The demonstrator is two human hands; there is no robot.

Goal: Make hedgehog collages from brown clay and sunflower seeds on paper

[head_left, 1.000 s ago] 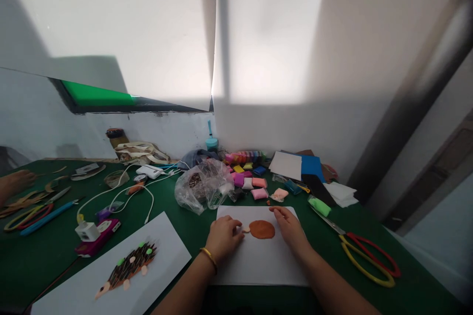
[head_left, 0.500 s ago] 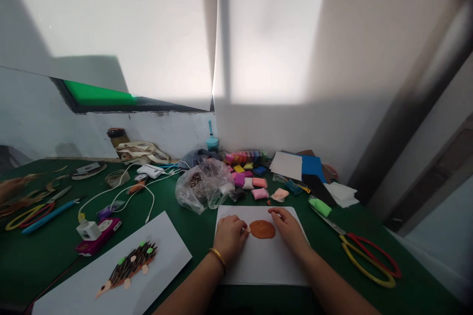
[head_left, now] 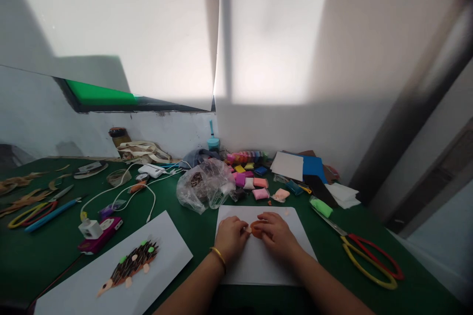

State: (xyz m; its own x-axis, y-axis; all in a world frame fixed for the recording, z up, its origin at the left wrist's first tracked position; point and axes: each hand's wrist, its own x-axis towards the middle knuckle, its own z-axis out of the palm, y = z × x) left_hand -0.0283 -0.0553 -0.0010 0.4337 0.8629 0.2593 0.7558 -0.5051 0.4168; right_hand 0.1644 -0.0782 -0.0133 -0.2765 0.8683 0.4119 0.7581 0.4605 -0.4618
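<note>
On the white paper [head_left: 240, 261], the left hand [head_left: 232, 238] pinches a small pale clay piece [head_left: 248, 230] beside the brown clay [head_left: 256, 229]; the right hand [head_left: 275, 236] rests over that clay, fingers slightly spread. Scissors [head_left: 373, 261] lie to the right.

We can read no text, label, brand, number or sign on anything here, neither on the coloured packets [head_left: 260, 193] nor on the pink power strip [head_left: 99, 235], whose surfaces show no legible marking to us.
</note>
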